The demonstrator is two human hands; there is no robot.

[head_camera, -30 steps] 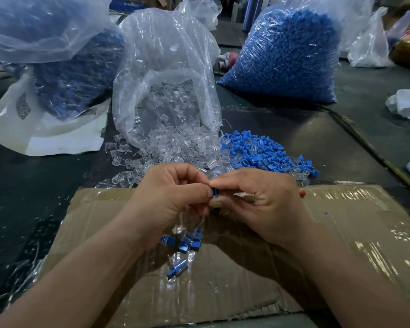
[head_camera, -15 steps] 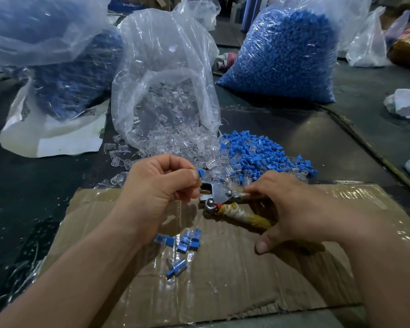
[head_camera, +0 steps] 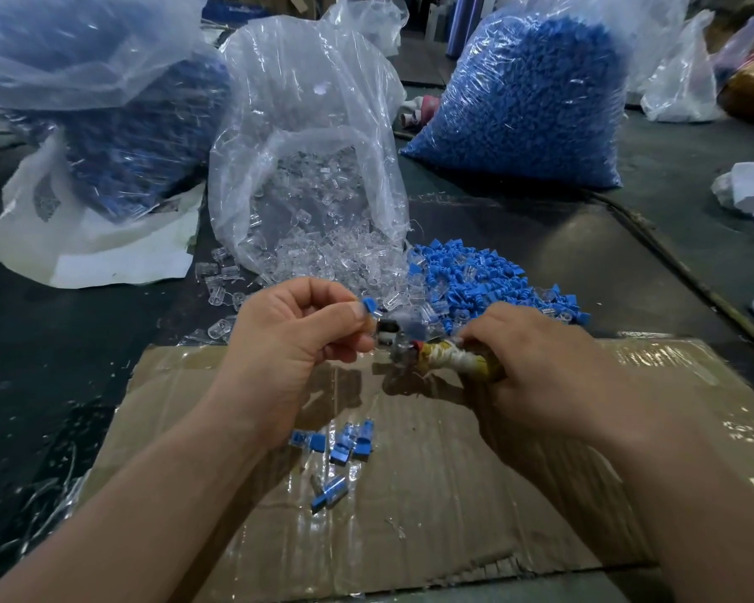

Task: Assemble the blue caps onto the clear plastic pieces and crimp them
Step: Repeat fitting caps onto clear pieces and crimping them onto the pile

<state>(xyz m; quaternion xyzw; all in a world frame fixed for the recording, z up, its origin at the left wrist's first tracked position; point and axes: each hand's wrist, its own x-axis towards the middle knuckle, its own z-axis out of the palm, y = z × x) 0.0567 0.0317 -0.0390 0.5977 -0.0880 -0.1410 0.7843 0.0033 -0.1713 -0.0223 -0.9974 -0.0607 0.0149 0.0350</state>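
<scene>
left hand [head_camera: 297, 341]: curled, thumb and forefinger pinching a capped piece [head_camera: 369, 305] whose blue end sticks up past the fingertips.
right hand [head_camera: 536, 363]: clenched round the tape-wrapped handles of the crimping pliers [head_camera: 449, 361].
pliers head: blurred, between the two hands and just beside the left fingertips; I cannot tell whether the jaws touch the piece.
blue caps [head_camera: 488, 276]: loose heap on the table [head_camera: 562, 237], just beyond the right hand.
clear plastic pieces [head_camera: 323, 254]: spilling from an open clear bag [head_camera: 310, 124] beyond the left hand.
finished pieces [head_camera: 345, 446]: small cluster under the left wrist, on the cardboard [head_camera: 453, 493].
cardboard: a taped sheet lying beneath both hands.
full bag [head_camera: 527, 93]: packed with blue caps, well beyond the right hand.
</scene>
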